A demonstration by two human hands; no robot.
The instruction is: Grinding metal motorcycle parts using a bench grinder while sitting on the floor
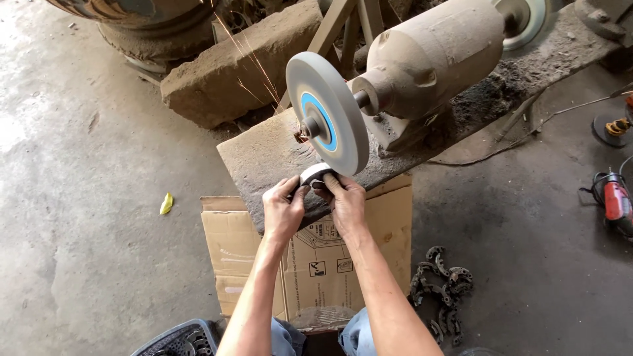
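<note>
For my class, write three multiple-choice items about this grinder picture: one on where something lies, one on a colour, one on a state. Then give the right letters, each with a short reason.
1. Where does the pile of curved metal parts lie?
A. On the floor to the right of the cardboard box
B. On top of the motor
C. Inside the blue crate

2. What colour is the ring around the hub of the grinding wheel?
A. Red
B. Blue
C. Green

3. What is the state of the small metal piece?
A. Lying alone on the floor
B. Resting on the cardboard
C. Held by both hands against the wheel's lower rim

Answers:
1 A, the parts sit on bare concrete beside the box.
2 B, a blue band circles the hub.
3 C, the left hand and right hand pinch it at the wheel, and sparks fly behind.
</note>
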